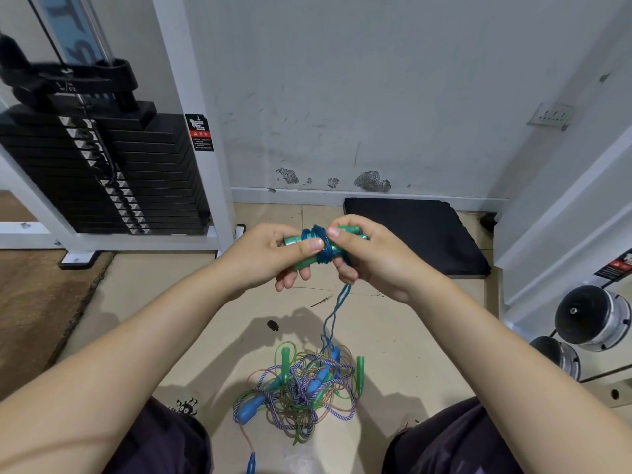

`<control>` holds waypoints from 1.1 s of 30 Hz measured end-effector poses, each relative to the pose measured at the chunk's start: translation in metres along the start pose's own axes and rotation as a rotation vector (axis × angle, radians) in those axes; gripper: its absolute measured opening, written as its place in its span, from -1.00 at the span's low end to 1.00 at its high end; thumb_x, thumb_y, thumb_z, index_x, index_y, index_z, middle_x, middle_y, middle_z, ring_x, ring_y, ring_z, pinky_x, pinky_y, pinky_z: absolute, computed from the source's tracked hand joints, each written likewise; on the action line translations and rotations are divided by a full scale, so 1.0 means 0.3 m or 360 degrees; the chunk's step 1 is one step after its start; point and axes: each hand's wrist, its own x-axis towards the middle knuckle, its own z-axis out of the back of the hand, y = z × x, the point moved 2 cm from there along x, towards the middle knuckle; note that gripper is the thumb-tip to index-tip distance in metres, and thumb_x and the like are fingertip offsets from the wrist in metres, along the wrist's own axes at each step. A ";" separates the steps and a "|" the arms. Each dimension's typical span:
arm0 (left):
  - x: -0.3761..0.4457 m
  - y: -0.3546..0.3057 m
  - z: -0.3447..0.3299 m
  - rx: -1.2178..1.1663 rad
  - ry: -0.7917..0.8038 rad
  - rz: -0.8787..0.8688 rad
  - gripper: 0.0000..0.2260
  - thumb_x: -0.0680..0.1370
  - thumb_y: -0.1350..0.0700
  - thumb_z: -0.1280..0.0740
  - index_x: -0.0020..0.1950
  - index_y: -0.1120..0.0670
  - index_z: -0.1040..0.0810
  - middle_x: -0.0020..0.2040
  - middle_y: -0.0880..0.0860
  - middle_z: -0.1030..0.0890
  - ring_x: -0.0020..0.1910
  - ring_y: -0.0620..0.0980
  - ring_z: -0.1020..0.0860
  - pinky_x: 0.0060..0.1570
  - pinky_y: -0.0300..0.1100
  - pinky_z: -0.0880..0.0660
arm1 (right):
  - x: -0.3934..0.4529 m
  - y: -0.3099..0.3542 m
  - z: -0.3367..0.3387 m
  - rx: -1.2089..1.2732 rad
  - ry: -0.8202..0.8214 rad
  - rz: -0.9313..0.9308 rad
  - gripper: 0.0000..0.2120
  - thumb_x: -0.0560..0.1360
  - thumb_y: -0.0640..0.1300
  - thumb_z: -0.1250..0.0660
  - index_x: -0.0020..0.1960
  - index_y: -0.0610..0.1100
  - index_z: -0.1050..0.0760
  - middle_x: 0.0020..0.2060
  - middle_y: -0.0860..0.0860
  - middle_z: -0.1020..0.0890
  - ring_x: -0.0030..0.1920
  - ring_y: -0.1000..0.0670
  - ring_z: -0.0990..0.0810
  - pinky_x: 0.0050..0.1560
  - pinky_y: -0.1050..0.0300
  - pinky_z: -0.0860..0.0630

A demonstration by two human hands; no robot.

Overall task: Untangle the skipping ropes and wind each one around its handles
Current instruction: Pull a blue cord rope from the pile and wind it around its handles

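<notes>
Both hands hold a pair of green handles (309, 246) side by side above the floor (143, 323). The left hand (273, 253) grips their left end; the right hand (367, 256) grips the right end. Blue rope coils (323, 246) wrap the handles' middle. A blue strand (337, 309) hangs down to a tangled rope pile (301, 391) between the knees. A weight stack (102, 176) stands at left.

Teal handles (307, 246), blue rope (323, 246)
</notes>
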 end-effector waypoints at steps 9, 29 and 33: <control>-0.008 0.008 0.009 -0.0193 0.0606 0.0312 -0.61 0.53 -0.14 -0.23 -0.14 0.20 -0.55 -0.47 0.10 -0.48 -0.65 -0.09 -0.33 -0.61 -0.30 -0.23 | -0.008 0.006 0.002 -0.0020 0.0117 0.0106 -0.88 0.61 -0.15 -0.27 -0.02 -0.22 -0.46 -0.42 -0.04 -0.41 -0.48 0.04 -0.25 -0.41 0.22 -0.25; 0.031 0.019 0.136 -0.0152 -0.0603 0.0106 -0.68 0.63 -0.08 -0.25 -0.12 0.15 -0.52 -0.42 0.03 -0.54 -0.58 -0.10 -0.34 -0.51 -0.29 -0.27 | -0.010 -0.017 0.014 -0.0514 0.0014 -0.0029 -0.77 0.65 -0.06 -0.21 -0.12 -0.16 -0.46 -0.53 -0.01 -0.29 -0.53 -0.02 -0.30 -0.38 0.19 -0.31; 0.036 0.070 0.194 0.0371 -0.0575 0.0315 -0.73 0.63 -0.03 -0.27 -0.12 0.15 -0.53 -0.33 0.06 -0.63 -0.53 -0.05 -0.40 -0.45 -0.25 -0.36 | -0.041 0.035 0.038 -0.0658 -0.0161 0.0089 -0.73 0.55 -0.03 -0.38 -0.27 -0.13 -0.47 -0.53 0.07 -0.36 -0.49 0.06 -0.26 -0.43 0.25 -0.23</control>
